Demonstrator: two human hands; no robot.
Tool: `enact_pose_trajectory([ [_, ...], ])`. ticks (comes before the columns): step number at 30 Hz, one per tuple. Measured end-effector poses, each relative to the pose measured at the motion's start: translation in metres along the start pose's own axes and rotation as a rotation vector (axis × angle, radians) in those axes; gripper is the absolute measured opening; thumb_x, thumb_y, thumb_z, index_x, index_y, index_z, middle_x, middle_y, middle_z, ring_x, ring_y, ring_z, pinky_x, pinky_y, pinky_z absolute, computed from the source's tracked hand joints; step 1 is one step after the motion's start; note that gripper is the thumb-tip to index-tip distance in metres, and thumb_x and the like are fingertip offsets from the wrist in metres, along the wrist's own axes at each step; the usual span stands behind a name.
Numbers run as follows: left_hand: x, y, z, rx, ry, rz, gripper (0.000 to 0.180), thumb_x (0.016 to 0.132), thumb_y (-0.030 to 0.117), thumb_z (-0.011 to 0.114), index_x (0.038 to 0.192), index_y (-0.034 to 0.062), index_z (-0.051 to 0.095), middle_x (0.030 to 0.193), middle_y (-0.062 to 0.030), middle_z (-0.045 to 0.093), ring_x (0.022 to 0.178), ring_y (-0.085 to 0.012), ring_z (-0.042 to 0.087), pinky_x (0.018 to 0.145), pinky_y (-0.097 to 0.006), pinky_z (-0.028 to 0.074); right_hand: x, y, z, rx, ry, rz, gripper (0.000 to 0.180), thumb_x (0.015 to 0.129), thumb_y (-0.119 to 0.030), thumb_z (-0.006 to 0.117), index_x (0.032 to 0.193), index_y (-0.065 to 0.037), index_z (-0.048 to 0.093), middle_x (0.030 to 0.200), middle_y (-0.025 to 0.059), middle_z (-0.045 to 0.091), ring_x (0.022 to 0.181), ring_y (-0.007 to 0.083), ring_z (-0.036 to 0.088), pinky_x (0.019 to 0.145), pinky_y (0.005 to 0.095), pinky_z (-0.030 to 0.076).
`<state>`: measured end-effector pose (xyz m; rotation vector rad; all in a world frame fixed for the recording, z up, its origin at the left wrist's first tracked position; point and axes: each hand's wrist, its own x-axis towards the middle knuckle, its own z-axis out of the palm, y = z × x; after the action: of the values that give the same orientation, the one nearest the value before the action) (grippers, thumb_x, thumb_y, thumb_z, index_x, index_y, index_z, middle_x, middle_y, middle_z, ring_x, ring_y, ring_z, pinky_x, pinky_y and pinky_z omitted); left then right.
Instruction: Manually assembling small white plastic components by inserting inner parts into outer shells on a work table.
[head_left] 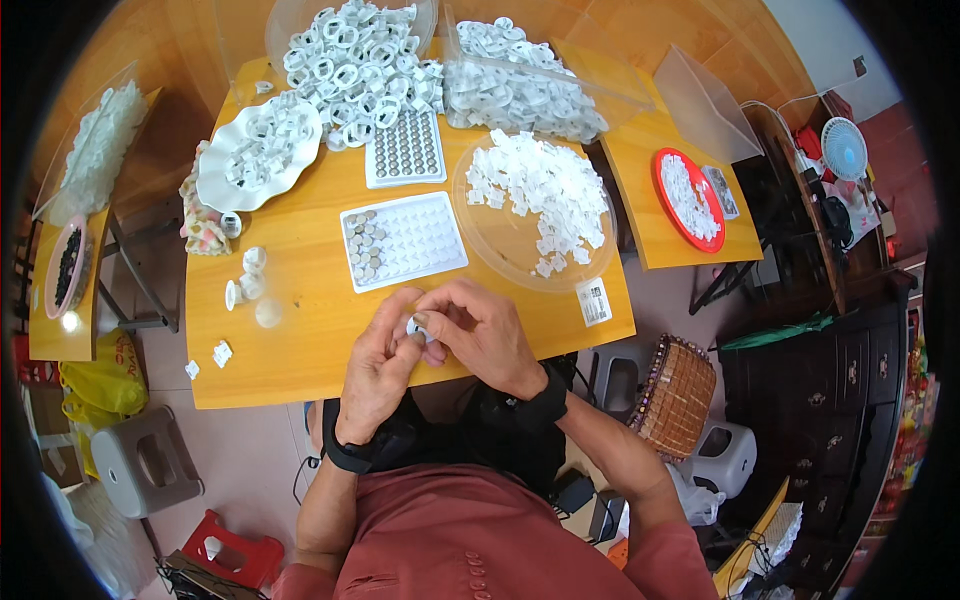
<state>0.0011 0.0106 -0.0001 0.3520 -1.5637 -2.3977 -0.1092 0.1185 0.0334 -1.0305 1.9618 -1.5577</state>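
A household room serving as a small workshop is suggested. White plastic parts are heaped on a yellow table, where 2 white trays are set; a dark drawer cabinet is placed to the table's right.

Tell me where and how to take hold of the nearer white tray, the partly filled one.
Grip the white tray by its left and right rims, coming from the near side: it lies flat, and round grey discs cluster at its left end, so a two-sided hold would likely keep it level.
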Motion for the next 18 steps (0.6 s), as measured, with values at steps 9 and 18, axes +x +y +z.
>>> enact_pose_trajectory([
  [9, -0.004, 0.001, 0.002, 0.082, 0.028, 0.009, 0.049, 0.091, -0.007, 0.042, 0.139, 0.0026, 0.033, 0.089, -0.0086, 0.06, 0.08, -0.0142, 0.061, 0.074, -0.025, 0.05, 0.006, 0.007, -0.008, 0.029, -0.181, 0.08, 0.009, 0.09, -0.006, 0.059, 0.083, -0.001, 0.055, 0.065, 0.0008, 0.057, 0.057, 0.0032, 0.053, 0.049, 0.02, 0.041],
  [18, 0.002, 0.006, -0.007, -0.257, -0.032, -0.097, 0.045, 0.092, -0.001, 0.036, 0.137, 0.0007, 0.033, 0.097, -0.0136, 0.062, 0.083, -0.019, 0.062, 0.079, -0.028, 0.05, 0.007, 0.019, -0.008, 0.085, -0.114, 0.079, 0.014, 0.09, -0.012, 0.06, 0.083, -0.001, 0.056, 0.063, 0.0005, 0.057, 0.054, 0.0031, 0.05, 0.048, 0.021, 0.039],
])
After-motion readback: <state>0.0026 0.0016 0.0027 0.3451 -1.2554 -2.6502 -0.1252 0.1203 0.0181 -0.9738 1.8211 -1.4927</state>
